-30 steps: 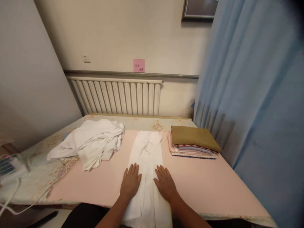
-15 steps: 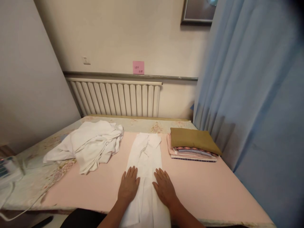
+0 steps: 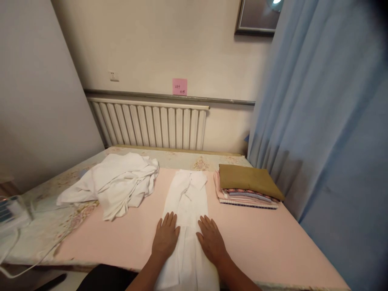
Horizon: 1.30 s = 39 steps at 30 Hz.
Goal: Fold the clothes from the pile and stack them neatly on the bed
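A white garment (image 3: 187,206), folded lengthwise into a long narrow strip, lies on the pink cloth (image 3: 257,246) and runs down past the near table edge. Its far end shows a collar-like shape and small creases. My left hand (image 3: 165,236) rests flat on the strip's left side, fingers pointing away from me. On the right side my right hand (image 3: 210,238) lies flat too, fingers extended. Neither hand grips anything. The strip's lower part stays visible between my forearms.
A crumpled white cloth heap (image 3: 121,182) lies on the left. To the right sits a stack of folded fabrics (image 3: 248,182), olive on top. A white device (image 3: 13,214) with a cable is at the far left. A blue curtain (image 3: 318,121) borders the table's right side.
The view has shifted slightly, so the scene sits a little further right. Both hands stay flat on the white garment in about the same place.
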### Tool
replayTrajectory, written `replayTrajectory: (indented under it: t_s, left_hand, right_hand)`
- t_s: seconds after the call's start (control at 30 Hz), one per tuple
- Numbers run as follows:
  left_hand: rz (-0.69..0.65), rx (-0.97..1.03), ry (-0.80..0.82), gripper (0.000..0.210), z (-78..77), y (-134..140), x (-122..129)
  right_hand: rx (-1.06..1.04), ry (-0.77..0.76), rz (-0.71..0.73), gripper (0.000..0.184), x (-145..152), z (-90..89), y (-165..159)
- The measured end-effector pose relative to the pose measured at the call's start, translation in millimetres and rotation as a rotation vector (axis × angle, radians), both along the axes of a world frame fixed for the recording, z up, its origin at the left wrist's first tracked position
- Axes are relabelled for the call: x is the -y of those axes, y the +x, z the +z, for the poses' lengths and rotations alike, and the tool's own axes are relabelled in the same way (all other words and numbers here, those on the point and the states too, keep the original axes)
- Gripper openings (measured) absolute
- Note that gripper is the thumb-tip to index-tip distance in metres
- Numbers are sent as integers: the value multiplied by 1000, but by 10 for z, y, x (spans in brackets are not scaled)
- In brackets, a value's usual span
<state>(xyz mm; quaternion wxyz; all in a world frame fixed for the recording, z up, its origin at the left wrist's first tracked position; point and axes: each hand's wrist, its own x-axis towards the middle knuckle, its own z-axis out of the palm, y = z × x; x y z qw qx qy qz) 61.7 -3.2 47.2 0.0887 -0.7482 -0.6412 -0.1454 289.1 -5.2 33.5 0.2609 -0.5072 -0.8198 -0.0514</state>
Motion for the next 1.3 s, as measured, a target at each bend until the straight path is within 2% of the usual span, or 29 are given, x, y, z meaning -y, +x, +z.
replayTrajectory:
  t_s: [0.53, 1.3]
  left_hand:
    - [-6, 10, 13, 49, 15, -1, 15]
    - [-2, -7, 10, 49, 52, 15, 25]
  right_hand:
    - [-8, 39, 7, 37, 7, -1, -5]
    - [-3, 14, -7, 37, 6, 7, -4]
